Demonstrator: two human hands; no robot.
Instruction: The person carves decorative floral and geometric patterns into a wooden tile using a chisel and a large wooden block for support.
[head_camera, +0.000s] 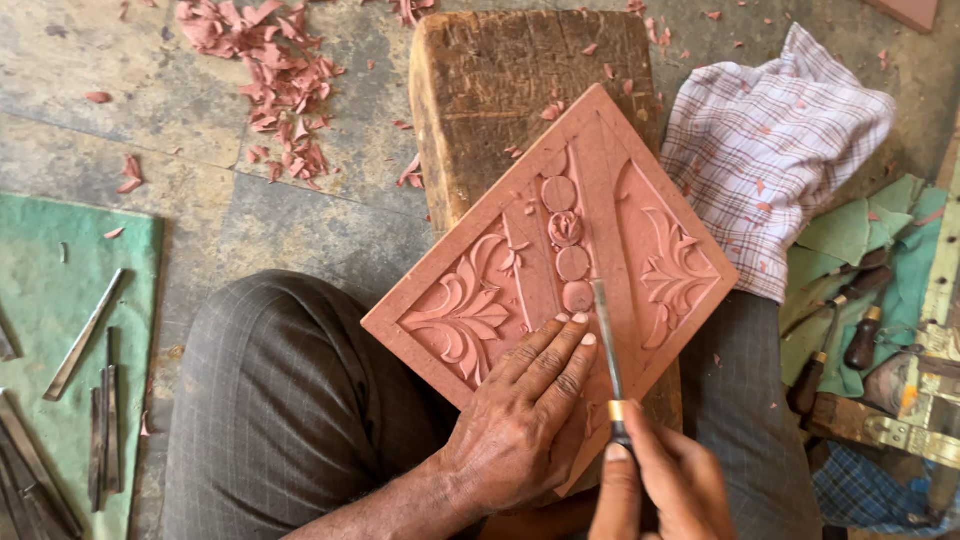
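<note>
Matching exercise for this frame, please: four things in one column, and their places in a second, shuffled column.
Things:
1. carved panel
2. chisel
3. checked cloth
4. loose blades

Places:
A. on the green mat at far left
B. on the floor, right of the wooden block
C. in the right hand, tip on the panel
D. on the wooden block, under the left hand

Pairs: 1-D, 2-C, 3-B, 4-A

Pink shavings are scattered over the stone floor at upper left. A green mat is spread at the left edge, and metal chisels are laid on it. A checked cloth is crumpled at upper right. Wooden-handled tools are laid on a green cloth at the right edge.
</note>
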